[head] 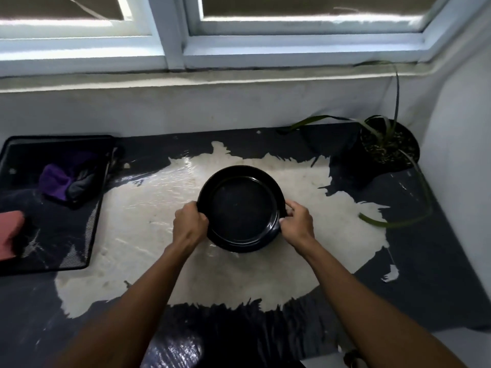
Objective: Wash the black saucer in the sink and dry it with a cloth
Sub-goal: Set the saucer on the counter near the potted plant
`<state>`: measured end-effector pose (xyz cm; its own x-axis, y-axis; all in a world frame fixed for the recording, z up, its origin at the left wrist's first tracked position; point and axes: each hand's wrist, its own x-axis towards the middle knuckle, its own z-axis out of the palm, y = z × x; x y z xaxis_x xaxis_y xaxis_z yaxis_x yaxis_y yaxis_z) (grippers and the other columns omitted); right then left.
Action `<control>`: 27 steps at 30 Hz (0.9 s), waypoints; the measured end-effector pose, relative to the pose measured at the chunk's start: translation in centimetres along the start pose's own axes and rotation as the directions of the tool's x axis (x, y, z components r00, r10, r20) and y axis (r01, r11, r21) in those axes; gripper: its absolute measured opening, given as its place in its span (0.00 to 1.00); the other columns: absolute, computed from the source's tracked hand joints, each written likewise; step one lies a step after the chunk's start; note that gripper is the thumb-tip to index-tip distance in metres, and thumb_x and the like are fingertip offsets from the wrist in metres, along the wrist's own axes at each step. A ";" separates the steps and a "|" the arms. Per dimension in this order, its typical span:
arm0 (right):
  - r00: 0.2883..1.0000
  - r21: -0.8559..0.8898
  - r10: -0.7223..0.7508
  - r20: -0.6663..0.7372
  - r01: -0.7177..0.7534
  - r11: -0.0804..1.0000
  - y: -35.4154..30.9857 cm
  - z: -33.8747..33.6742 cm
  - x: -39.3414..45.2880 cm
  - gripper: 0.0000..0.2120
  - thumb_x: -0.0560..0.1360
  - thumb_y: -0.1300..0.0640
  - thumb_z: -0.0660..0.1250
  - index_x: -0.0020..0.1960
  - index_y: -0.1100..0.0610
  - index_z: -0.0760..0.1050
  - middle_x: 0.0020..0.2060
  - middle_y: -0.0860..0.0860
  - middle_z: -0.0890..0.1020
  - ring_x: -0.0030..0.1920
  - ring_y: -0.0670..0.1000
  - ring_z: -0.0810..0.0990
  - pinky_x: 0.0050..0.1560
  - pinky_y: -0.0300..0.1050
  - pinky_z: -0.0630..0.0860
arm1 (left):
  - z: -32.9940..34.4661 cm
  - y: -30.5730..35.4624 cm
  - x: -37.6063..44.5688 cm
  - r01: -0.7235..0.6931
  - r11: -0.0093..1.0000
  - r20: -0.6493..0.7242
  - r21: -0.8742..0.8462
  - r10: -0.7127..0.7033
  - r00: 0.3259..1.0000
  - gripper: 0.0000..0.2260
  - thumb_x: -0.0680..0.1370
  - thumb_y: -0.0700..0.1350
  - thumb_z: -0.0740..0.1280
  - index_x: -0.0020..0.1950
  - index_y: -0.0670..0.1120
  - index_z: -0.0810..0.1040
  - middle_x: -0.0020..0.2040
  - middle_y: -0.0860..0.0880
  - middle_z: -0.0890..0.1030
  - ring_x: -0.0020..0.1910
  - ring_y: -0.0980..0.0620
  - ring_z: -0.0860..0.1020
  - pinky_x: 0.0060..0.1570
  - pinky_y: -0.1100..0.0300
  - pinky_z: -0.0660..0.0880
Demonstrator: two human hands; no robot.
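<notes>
A round black saucer (240, 207) is held over the worn pale patch of the dark counter (148, 235), tilted slightly toward me. My left hand (190, 224) grips its left rim with curled fingers. My right hand (297, 223) pinches the right rim. A second black rim shows under the saucer's lower edge; whether that is another dish I cannot tell. A purple and dark cloth (66, 181) lies in the black mesh tray (91, 229) at the left.
A pink sponge-like block (10, 235) sits at the tray's left edge. A black potted plant (388, 147) with long leaves stands at the back right. A white wall and window sill (239, 83) run behind the counter. No sink is in view.
</notes>
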<state>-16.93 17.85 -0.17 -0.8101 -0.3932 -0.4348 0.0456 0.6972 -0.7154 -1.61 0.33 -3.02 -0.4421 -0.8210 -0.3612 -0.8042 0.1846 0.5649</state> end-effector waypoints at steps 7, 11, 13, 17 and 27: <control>0.985 0.024 -0.051 0.166 0.047 0.999 1.0 -1.6 3.1 0.26 0.71 0.72 0.62 0.65 0.53 0.77 0.43 0.45 0.82 0.44 0.45 0.82 0.39 0.26 0.72 | 0.5 1.3 0.3 0.039 0.999 -0.037 -0.004 -0.039 0.999 0.15 0.75 0.36 0.60 0.58 0.37 0.79 0.51 0.35 0.82 0.48 0.36 0.79 0.47 0.47 0.77; 0.985 0.073 0.022 0.170 -0.034 0.997 2.3 -2.7 4.1 0.28 0.73 0.64 0.68 0.72 0.57 0.69 0.56 0.52 0.82 0.55 0.49 0.81 0.56 0.40 0.77 | 0.4 2.3 -0.3 0.132 0.986 -0.036 0.105 -0.128 0.991 0.16 0.75 0.38 0.63 0.62 0.38 0.74 0.57 0.36 0.78 0.52 0.36 0.77 0.48 0.47 0.74; 0.993 0.088 0.066 0.094 -0.074 0.993 3.5 -3.9 5.0 0.26 0.72 0.63 0.68 0.70 0.56 0.71 0.53 0.52 0.83 0.51 0.51 0.82 0.53 0.46 0.80 | 0.6 3.8 -0.6 0.143 0.978 -0.143 0.155 -0.121 0.982 0.21 0.74 0.40 0.66 0.67 0.40 0.69 0.61 0.37 0.72 0.56 0.37 0.74 0.48 0.47 0.74; 0.976 0.204 0.174 -0.133 -0.144 0.968 5.7 -7.7 7.3 0.22 0.73 0.62 0.65 0.67 0.58 0.74 0.54 0.57 0.83 0.48 0.55 0.83 0.49 0.54 0.82 | 2.0 9.6 -0.3 -0.136 0.990 -0.232 0.037 0.141 0.963 0.18 0.75 0.41 0.65 0.65 0.42 0.72 0.59 0.41 0.74 0.55 0.42 0.75 0.49 0.49 0.76; 0.881 0.635 0.415 -0.227 -0.189 0.749 5.9 -18.6 12.8 0.31 0.83 0.46 0.55 0.79 0.56 0.47 0.71 0.61 0.68 0.58 0.61 0.78 0.58 0.61 0.77 | 11.9 29.0 2.1 -0.219 0.953 0.460 -0.209 0.294 0.838 0.20 0.81 0.47 0.58 0.73 0.44 0.64 0.65 0.43 0.74 0.56 0.45 0.77 0.57 0.50 0.76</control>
<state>-37.91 28.06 0.23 -0.8275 0.0790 -0.5559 0.5586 0.2155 -0.8009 -30.61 10.37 3.77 -0.7893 -0.3852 -0.4781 -0.5866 0.2430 0.7726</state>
